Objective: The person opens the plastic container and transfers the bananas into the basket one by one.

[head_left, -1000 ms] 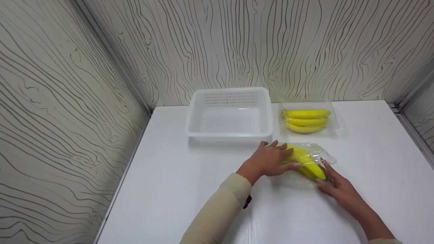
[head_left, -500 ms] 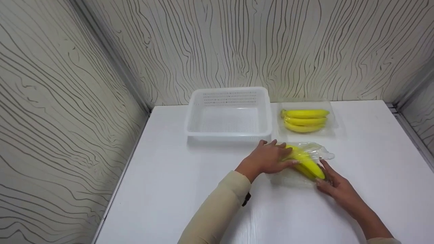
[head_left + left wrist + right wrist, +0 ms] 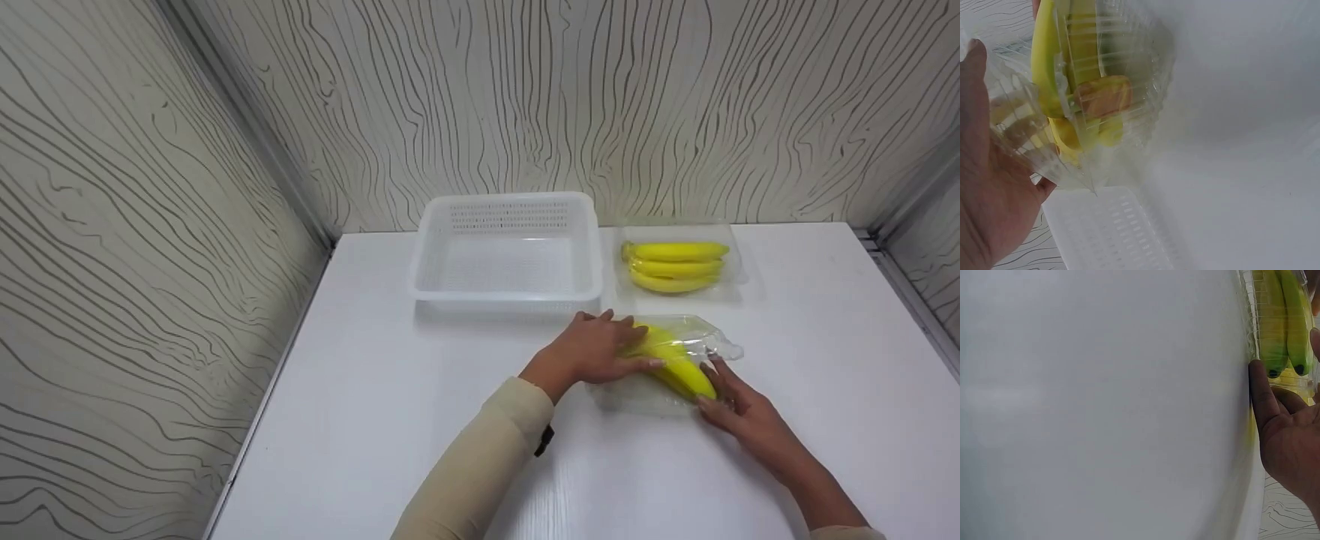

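Note:
A clear plastic clamshell box with yellow bananas lies slanted on the white table. My left hand holds its left end, fingers spread over the plastic and thumb along the near side. In the left wrist view that hand's fingers show through the clear plastic, beside the brown banana stem. At the other end, my right hand grips the box's right corner between thumb and fingers. Greenish banana tips sit close to that hand in the right wrist view. Loose clear plastic rises over the bananas at the upper right.
Behind the left hand stands a white perforated basket with nothing in it. A second clear pack of bananas lies to the basket's right, near the table's back edge. Wood-patterned panels enclose the back and sides of the white table.
The clear plastic at the box's upper right has flexed and shifted slightly over the bananas. Both hands stay almost in place on the box.

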### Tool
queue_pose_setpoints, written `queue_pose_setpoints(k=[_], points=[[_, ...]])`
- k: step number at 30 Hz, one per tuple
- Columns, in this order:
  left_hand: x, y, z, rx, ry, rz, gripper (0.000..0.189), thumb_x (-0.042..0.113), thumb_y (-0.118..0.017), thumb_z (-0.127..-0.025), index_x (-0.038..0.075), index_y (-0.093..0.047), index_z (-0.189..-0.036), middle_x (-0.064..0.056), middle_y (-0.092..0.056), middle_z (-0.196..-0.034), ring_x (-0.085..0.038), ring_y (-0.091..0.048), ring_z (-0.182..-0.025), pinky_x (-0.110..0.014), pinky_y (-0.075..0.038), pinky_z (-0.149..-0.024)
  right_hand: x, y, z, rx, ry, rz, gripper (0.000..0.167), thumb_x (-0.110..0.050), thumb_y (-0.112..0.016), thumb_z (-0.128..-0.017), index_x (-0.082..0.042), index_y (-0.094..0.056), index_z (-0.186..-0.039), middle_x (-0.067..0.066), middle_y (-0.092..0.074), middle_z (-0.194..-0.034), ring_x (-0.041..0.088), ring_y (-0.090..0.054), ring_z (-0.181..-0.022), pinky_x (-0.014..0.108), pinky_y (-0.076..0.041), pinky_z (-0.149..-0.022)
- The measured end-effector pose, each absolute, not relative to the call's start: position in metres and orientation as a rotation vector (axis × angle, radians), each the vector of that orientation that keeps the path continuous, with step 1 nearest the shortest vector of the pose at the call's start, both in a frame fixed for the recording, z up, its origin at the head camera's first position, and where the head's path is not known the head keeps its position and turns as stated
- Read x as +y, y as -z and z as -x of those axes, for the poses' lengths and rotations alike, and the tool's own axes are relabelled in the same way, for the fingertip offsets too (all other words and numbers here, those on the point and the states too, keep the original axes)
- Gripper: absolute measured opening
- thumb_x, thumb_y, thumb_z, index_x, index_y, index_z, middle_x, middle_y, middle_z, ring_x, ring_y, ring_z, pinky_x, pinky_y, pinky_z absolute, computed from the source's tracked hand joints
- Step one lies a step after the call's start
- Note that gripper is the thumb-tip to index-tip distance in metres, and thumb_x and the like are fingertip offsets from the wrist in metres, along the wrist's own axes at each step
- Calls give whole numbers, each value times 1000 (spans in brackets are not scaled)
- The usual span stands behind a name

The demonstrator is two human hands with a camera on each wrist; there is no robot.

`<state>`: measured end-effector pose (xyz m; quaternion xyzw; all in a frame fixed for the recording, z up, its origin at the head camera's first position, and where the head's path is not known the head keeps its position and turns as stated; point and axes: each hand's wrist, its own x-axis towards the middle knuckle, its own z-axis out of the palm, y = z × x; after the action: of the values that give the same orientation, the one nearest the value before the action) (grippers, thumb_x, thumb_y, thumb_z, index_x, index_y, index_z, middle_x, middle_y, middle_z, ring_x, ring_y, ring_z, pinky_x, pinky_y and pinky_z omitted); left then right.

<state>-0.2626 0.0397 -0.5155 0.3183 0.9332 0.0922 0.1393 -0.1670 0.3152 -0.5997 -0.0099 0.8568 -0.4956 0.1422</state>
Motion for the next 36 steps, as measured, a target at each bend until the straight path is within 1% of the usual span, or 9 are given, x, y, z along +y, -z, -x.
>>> queue_pose_setpoints(k=[4,10,12,14,17,21,24,28,36], points=[[38,515,262,2692,-265,-930,77,85,-39,-97,42,-46,-161,13,-45,-169,-21,-38,-162,-42,-34,-128,315,600,168,2468,1410,27,91,-44,-63,-107,-24,-4,-174,20,-21,-176,56,-7,-163,82,-12,-123],[36,509,260,2664,-301,-891,82,86,-55,-90,44,-45,-160,14,-43,-170,-18,-35,-163,-43,-29,-133,314,599,169,2458,1367,-33,86,-48,-61,-107,-1,-24,-168,26,-10,-178,58,-8,-162,80,-15,-124],[37,506,259,2654,-311,-889,85,85,-61,-88,44,-45,-160,14,-43,-170,-18,-35,-164,-44,-27,-134,314,598,169,2458,1372,-29,87,-48,-61,-107,-3,-20,-170,27,-10,-178,58,-7,-162,79,-14,-124],[37,502,259,2649,-307,-895,89,85,-65,-85,44,-44,-161,14,-43,-171,-19,-36,-163,-44,-27,-135,314,597,169,2453,1392,-16,89,-48,-61,-107,-9,-14,-172,27,-11,-178,58,-7,-162,79,-15,-125],[38,498,260,2663,-294,-899,92,84,-70,-82,43,-46,-160,16,-47,-167,-15,-43,-159,-40,-31,-133,313,596,168,2450,1411,6,90,-47,-62,-107,-16,-10,-173,23,-10,-179,58,-5,-163,80,-14,-124],[38,493,260,2719,-295,-907,90,83,-70,-83,40,-50,-159,19,-58,-158,-7,-57,-144,-36,-39,-126,313,596,167,2473,1386,10,86,-48,-63,-106,-5,-24,-170,19,-10,-180,57,-7,-163,80,-14,-124],[40,492,259,2762,-281,-926,87,83,-68,-85,38,-51,-158,19,-61,-154,-6,-61,-139,-36,-43,-123,314,597,168,2492,1374,22,84,-48,-62,-107,-6,-26,-169,16,-12,-180,57,-8,-163,80,-15,-124],[41,491,257,2794,-254,-928,84,82,-66,-87,37,-52,-157,18,-61,-155,-7,-60,-141,-36,-44,-123,314,597,169,2506,1358,35,87,-50,-61,-107,-21,-13,-173,15,-16,-179,59,-9,-162,84,-15,-121],[36,478,255,2849,-340,-919,72,72,-68,-93,36,-56,-154,13,-68,-148,-8,-66,-133,-37,-45,-122,313,598,169,2507,1320,33,91,-52,-60,-107,-37,2,-172,20,-24,-175,57,-11,-163,80,-17,-123]])
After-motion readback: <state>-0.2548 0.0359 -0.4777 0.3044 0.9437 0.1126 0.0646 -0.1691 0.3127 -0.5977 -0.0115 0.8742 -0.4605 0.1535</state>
